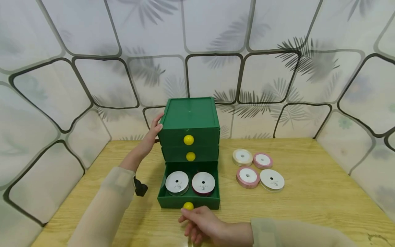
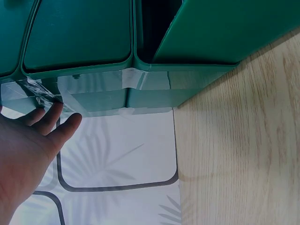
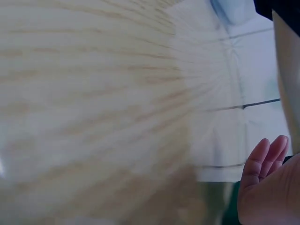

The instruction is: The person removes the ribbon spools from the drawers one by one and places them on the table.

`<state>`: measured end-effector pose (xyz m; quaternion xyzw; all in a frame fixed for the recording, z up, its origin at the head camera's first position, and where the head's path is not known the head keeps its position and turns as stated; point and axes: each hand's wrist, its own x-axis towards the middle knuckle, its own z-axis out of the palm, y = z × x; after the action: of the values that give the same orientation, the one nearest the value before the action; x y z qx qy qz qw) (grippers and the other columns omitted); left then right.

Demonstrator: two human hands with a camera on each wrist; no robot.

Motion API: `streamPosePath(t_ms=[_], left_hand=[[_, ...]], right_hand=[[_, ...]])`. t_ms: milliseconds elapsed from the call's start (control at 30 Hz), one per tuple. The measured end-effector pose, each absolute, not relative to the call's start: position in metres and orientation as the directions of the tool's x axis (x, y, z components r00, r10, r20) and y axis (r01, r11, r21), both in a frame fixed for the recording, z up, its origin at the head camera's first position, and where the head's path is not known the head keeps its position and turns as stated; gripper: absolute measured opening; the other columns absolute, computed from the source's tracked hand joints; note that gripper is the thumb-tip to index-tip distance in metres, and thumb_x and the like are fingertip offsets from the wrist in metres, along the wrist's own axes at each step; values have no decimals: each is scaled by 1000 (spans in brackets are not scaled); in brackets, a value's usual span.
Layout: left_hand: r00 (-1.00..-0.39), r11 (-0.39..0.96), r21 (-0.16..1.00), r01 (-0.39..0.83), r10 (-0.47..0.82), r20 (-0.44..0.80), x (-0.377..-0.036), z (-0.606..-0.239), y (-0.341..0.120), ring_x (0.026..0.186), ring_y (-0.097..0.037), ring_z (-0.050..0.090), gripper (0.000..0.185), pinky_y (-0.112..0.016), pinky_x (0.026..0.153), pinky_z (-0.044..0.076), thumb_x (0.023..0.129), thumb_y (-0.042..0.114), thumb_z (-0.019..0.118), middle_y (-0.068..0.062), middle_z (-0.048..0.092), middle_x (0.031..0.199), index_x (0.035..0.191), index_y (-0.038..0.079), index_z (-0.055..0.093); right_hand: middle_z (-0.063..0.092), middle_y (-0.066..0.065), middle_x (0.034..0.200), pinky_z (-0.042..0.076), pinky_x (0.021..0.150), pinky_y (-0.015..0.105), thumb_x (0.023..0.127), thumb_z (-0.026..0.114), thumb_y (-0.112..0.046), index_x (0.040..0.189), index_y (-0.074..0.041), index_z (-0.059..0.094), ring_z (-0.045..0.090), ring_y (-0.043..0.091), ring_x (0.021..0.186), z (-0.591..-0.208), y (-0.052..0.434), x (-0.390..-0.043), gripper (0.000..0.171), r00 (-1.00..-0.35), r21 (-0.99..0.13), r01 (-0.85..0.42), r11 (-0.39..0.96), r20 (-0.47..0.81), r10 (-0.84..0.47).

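A small green chest of drawers [image 1: 189, 113] with yellow knobs stands on the table. Its bottom drawer [image 1: 172, 202] is pulled out and holds a white-faced ribbon spool [image 1: 177, 181] and a dark red ribbon spool [image 1: 203, 183]. My left hand [image 1: 151, 135] rests against the chest's upper left side, fingers extended; the left wrist view shows this hand [image 2: 33, 145] by the taped side. Loosely bent, my right hand [image 1: 205, 223] has its thumb at the bottom drawer's knob [image 1: 188, 206], overlapping its lower edge; firm contact cannot be told. The right wrist view shows only part of that hand [image 3: 265, 187].
Right of the chest lie a cream ribbon spool [image 1: 242, 157], two pink ribbon spools [image 1: 262, 160] and a white spool [image 1: 272, 179]. The upper two drawers [image 1: 203, 137] are closed. Patterned wall covering [image 1: 213, 79] borders the wooden table [image 1: 308, 192] at the back and sides.
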<state>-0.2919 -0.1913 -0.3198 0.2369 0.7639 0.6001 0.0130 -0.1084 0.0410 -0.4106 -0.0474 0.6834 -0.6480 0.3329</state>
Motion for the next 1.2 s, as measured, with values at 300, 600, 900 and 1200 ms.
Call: streamPosePath(t_ms=[300,600,900,1200], left_hand=[[-888,168,923,347,374,267,-292,-320,-191,143,-41,8,71,-68,104,18,99,50,29,-3,-11,160,158,23,1],[-886,183,916,356,377,269,-291,-320,-192,143,-42,7,69,-69,104,17,99,50,28,-2,-12,160,158,25,0],[-889,187,916,355,372,269,-290,-321,-192,143,-43,8,70,-70,103,17,99,49,28,-3,-11,160,158,23,0],[-888,183,916,357,372,272,-291,-321,-191,142,-43,9,70,-70,103,17,99,50,28,-3,-11,160,158,24,0]], right_hand=[[65,4,70,46,47,20,101,55,-27,111,4,65,54,9,49,-372,40,-136,35,-819,-990,98,105,-140,-557],[69,11,77,52,55,27,99,59,-22,114,6,63,61,19,59,-355,52,-174,32,-833,-978,-119,174,3,-553],[67,10,109,52,81,31,95,65,-16,124,3,62,63,23,95,-360,62,-210,34,-726,-824,-477,307,173,-665],[55,9,136,45,97,40,92,69,-22,138,-6,54,52,27,121,-372,62,-230,51,-665,-768,-502,398,49,-745]])
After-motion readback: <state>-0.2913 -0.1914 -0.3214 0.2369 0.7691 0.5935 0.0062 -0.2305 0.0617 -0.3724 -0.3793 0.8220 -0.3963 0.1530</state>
